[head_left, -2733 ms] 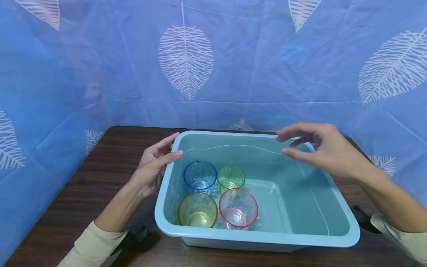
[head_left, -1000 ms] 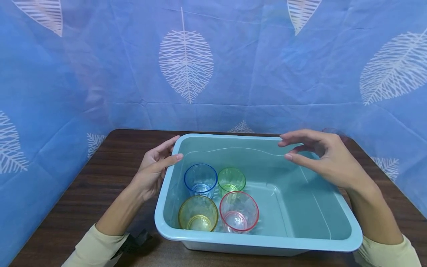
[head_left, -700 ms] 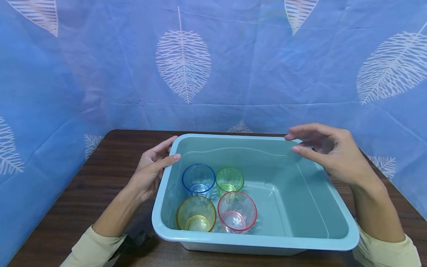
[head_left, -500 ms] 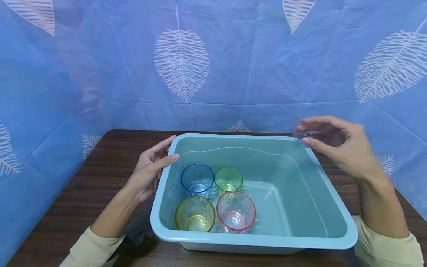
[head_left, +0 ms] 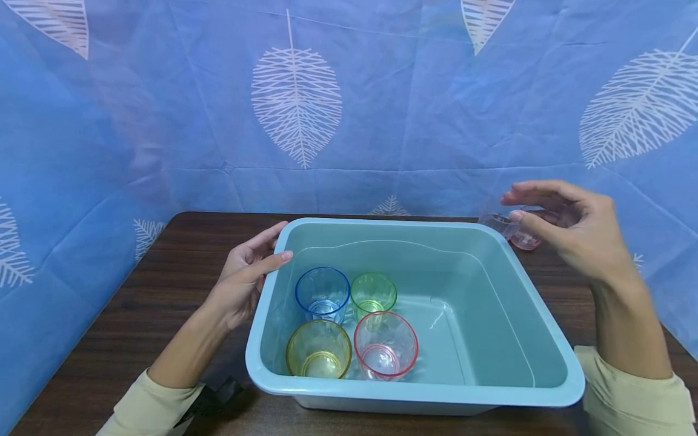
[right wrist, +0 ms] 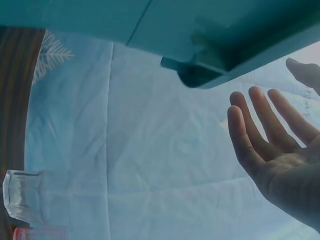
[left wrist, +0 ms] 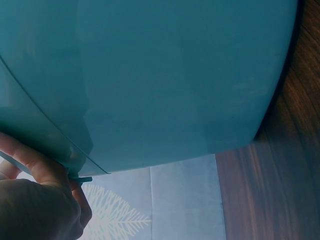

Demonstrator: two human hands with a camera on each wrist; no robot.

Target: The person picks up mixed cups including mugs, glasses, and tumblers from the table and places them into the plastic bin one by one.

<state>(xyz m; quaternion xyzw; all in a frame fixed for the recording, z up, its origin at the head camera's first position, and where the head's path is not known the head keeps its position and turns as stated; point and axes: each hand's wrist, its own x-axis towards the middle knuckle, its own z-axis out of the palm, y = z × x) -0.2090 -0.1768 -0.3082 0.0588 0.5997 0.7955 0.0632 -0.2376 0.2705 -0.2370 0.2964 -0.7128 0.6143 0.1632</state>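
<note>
My left hand holds the left rim of a light blue plastic tub, thumb on top and fingers beneath; the left wrist view shows the tub's outer wall and that hand. Inside the tub's left half stand a blue glass, a green glass, a yellow glass and a red-rimmed glass. My right hand hovers past the back right corner, fingers spread and nothing in them, as the right wrist view of the hand confirms.
Behind the tub's back right corner a clear glass and a pinkish glass stand on the dark wooden table, partly covered by my right hand and the rim. A blue leaf-patterned cloth hangs behind the table.
My right hand has moved right and back from over the tub's back right corner, exposing the clear and pinkish glasses. The left hand keeps its hold; the glasses in the tub stay put.
</note>
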